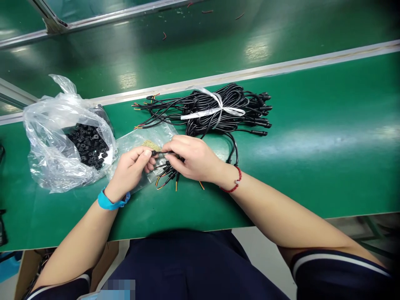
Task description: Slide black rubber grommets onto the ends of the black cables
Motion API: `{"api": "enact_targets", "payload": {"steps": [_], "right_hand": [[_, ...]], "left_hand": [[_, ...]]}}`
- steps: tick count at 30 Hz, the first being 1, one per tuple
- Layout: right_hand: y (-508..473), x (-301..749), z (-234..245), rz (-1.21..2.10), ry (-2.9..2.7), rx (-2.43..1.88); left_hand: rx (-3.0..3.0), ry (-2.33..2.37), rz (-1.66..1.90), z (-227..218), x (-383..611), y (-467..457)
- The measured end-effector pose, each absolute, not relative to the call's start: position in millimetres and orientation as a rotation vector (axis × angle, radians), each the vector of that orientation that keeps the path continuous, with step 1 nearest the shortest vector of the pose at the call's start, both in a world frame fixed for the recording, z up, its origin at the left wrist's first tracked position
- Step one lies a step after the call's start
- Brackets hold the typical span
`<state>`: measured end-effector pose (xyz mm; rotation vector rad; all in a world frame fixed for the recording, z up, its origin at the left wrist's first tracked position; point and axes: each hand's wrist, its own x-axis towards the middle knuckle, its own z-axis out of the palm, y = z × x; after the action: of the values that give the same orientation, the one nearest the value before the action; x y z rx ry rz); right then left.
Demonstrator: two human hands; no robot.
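Observation:
Between both hands a black cable is stretched level above the table. My left hand pinches a small black rubber grommet at the cable's left end. My right hand is closed on the cable just to the right of it. Below my right hand lie several cable ends with black pieces on them and orange and yellow wire tips. Under my hands is a flat clear plastic bag with a patch of tiny yellowish pieces in it.
At the left stands an open clear plastic bag full of small black grommets. Behind my hands lies a coiled bundle of black cables, bound with a white tie. A metal rail edges the green table at the back.

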<state>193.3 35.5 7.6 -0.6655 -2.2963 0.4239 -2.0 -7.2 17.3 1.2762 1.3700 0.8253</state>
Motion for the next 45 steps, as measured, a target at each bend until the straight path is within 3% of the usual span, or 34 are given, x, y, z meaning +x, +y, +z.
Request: {"api": "enact_targets", "payload": {"steps": [8,15,24,40,45], "right_hand": [[37.4,196.8,9.8,0.323,-2.325,-0.691],[35.8,199.0,21.1,0.773,-2.202,-0.656],[36.8,202.8,25.9,0.909,-2.216,-0.719],[36.7,198.9,14.8,0.543,-2.251,-0.735],[35.9,199.3,17.3,0.652,-2.191,-0.727]], "left_hand": [[0.953,1.142,1.015,16.5,3.2,-8.8],[1.442,1.215,1.142,14.8,5.5,-9.9],[1.551,1.24,1.158,9.8,9.5,-15.6],[1.64,1.31,1.176,12.2,7.9,-8.0],[1.586,1.25,1.235,12.5,10.0,-11.0]]}}
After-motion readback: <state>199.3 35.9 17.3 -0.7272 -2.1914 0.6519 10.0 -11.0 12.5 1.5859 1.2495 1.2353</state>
